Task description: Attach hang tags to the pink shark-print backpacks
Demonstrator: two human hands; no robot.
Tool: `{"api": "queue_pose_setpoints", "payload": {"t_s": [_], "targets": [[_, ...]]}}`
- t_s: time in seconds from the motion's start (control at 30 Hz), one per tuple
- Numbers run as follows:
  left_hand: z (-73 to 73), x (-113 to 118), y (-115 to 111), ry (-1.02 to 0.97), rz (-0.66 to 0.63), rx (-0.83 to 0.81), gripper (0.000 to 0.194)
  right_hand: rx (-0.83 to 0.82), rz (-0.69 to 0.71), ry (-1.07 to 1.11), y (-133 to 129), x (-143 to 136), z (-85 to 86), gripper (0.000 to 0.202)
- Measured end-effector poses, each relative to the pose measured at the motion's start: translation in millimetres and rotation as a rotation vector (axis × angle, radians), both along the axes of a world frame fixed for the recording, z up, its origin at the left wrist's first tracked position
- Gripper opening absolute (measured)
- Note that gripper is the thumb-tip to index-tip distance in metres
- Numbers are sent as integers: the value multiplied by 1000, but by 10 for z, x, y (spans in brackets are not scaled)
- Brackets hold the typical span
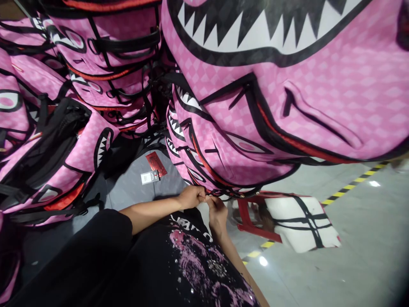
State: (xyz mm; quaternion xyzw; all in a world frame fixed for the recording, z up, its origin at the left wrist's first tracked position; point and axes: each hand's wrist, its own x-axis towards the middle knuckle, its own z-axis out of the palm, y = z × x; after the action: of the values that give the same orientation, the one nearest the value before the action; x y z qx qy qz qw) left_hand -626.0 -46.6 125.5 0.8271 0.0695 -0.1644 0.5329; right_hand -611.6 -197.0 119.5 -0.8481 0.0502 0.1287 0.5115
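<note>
Bag (236,168), pink with a pale checked pattern, black edging, red trim, jagged white teeth and slanted eyes; it sits low in a pile, its bottom edge right at the fingertips. The left hand (191,197) and right hand (218,209) meet there, fingers pinched together; whatever lies between them is too small to tell. Above the fingers looms a larger top bag (322,102) of the same design. Left of the fingers, a grey counter (123,183) carries a red packet (156,163), a white tag (150,177) and more bags (92,145). To their right stands a red stool (244,213).
</note>
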Motion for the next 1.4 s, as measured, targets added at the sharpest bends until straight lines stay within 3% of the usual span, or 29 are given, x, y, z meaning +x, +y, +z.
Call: {"api": "queue_pose_setpoints", "payload": {"t_s": [0.2,0.43,0.57,0.7,0.83,1.0,1.13,1.23,1.33,1.4], "targets": [[12,-18,-4,-9,-43,0,11,19,-8,9,20,-31,-11,44],[0,-36,-62,-25,55,87,10,35,-16,10,53,-46,62,43],[-54,-50,-29,-45,-28,11,12,40,-30,19,30,-50,43,44],[-106,-56,-53,-64,28,47,11,38,-31,37,28,-55,8,45],[-49,-85,-54,-133,39,89,4,39,-36,34,56,-54,50,44],[-26,-267,308,-202,40,195,13,107,-36,67,8,-44,59,42],[-270,-334,785,-97,203,456,22,130,-69,95,-38,-42,-79,47],[-503,-279,1040,-16,240,609,26,141,-95,69,-26,-54,-153,50],[-637,-211,1140,8,217,686,16,132,-117,13,-33,-88,-77,48],[-643,-203,1150,-7,192,712,13,94,-109,-51,-63,-125,70,43]]}}
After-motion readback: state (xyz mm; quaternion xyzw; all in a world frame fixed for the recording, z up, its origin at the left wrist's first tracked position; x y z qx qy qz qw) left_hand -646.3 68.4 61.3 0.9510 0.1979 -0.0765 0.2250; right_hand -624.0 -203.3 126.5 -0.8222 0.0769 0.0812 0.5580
